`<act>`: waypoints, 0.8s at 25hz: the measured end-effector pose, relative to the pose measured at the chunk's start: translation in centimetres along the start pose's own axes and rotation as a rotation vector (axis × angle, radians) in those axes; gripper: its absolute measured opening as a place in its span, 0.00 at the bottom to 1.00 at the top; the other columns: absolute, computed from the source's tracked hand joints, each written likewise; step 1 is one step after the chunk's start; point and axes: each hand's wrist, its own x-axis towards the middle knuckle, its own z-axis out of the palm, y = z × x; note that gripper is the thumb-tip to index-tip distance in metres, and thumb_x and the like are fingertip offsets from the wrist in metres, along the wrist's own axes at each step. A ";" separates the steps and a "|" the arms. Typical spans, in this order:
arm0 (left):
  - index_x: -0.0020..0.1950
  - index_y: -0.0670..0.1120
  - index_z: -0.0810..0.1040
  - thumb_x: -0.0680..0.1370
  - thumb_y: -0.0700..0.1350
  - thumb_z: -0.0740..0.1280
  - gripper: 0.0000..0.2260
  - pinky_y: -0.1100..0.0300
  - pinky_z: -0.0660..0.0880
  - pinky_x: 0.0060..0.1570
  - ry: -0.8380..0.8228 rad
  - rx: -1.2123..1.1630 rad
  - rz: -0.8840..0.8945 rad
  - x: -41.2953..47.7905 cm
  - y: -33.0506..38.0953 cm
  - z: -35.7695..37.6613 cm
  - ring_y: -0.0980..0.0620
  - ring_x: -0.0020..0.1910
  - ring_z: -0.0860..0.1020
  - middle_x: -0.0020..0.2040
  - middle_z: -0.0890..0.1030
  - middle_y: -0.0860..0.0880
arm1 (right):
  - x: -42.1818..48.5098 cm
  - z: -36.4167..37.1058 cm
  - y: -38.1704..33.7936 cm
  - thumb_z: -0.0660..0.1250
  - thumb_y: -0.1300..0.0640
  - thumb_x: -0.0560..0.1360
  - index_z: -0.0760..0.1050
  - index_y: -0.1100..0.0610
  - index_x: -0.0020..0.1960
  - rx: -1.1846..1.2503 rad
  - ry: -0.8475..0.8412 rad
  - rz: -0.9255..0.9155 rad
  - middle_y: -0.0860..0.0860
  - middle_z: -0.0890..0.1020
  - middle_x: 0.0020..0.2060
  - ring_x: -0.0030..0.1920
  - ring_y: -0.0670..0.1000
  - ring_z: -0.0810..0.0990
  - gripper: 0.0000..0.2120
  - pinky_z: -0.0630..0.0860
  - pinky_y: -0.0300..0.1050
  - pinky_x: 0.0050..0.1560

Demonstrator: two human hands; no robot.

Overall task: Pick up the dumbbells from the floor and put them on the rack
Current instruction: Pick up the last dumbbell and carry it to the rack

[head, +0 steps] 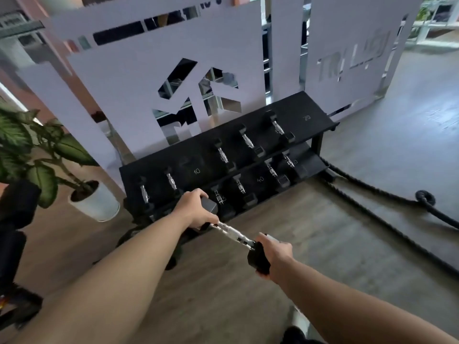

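I hold one black hex dumbbell with a chrome handle (233, 234) in both hands, in the air in front of the rack's lower left. My left hand (195, 209) grips its far head. My right hand (272, 254) wraps the near head. The black two-tier rack (310, 115) stands ahead against a white panel. Several dumbbells lie on both shelves, with white weight numbers painted on the shelves. A bare spot marked 10 (196, 171) shows on the upper shelf, and another marked 20 (307, 117) at its right end.
A potted plant in a white pot (98, 203) stands left of the rack. Thick black battle ropes (387, 202) run across the floor at right. Dark equipment (15, 219) sits at the far left. The white cut-out panels (139, 78) rise behind the rack.
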 end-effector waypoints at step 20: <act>0.65 0.54 0.70 0.65 0.52 0.84 0.34 0.55 0.79 0.50 -0.082 0.325 0.210 57.3 -11.3 -14.7 0.47 0.53 0.76 0.62 0.67 0.49 | 35.4 43.1 -19.1 0.81 0.46 0.60 0.78 0.61 0.64 -0.017 0.126 0.101 0.54 0.85 0.42 0.40 0.53 0.83 0.37 0.80 0.45 0.38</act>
